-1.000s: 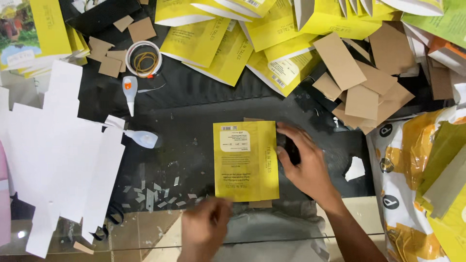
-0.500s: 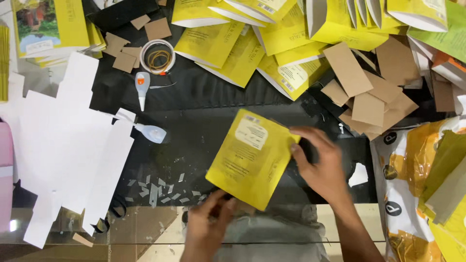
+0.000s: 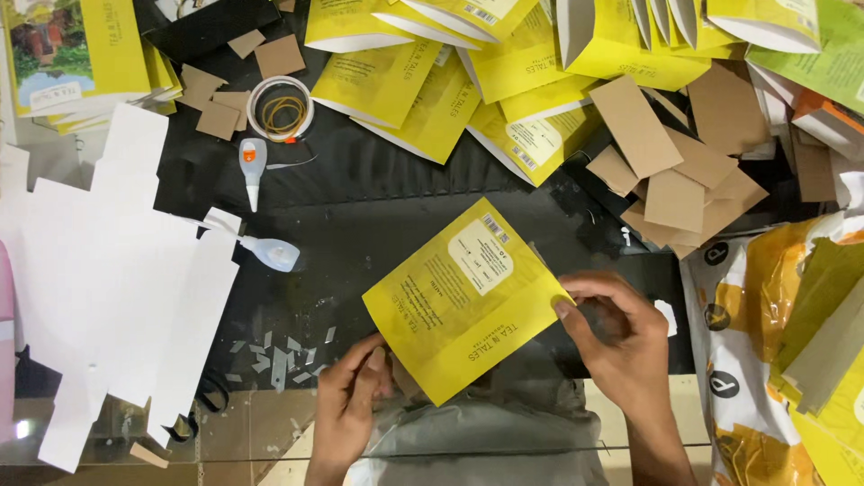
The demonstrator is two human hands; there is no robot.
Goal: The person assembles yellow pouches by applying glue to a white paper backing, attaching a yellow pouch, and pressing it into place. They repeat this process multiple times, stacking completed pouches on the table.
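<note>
Work surface: dark table top (image 3: pixel 378 193), heavily cluttered. Far side: heap of yellow flat packets (image 3: pixel 423 85) and brown card pieces (image 3: pixel 675 171). Left: white die-cut card sheets (image 3: pixel 99 279), a small glue bottle (image 3: pixel 252 166), a roll of tape (image 3: pixel 281 108) holding rubber bands. Paper scraps (image 3: pixel 279 346) on the near edge. Right: orange-and-white bags (image 3: pixel 756 360).

I hold one yellow packet (image 3: pixel 463 297), tilted, printed back upward, at near centre. My left hand (image 3: pixel 346 405) pinches its near-left corner, fingers closed on the edge. My right hand (image 3: pixel 621 337) grips its right corner between thumb and fingers. The packet lies between both hands, just above the table.
</note>
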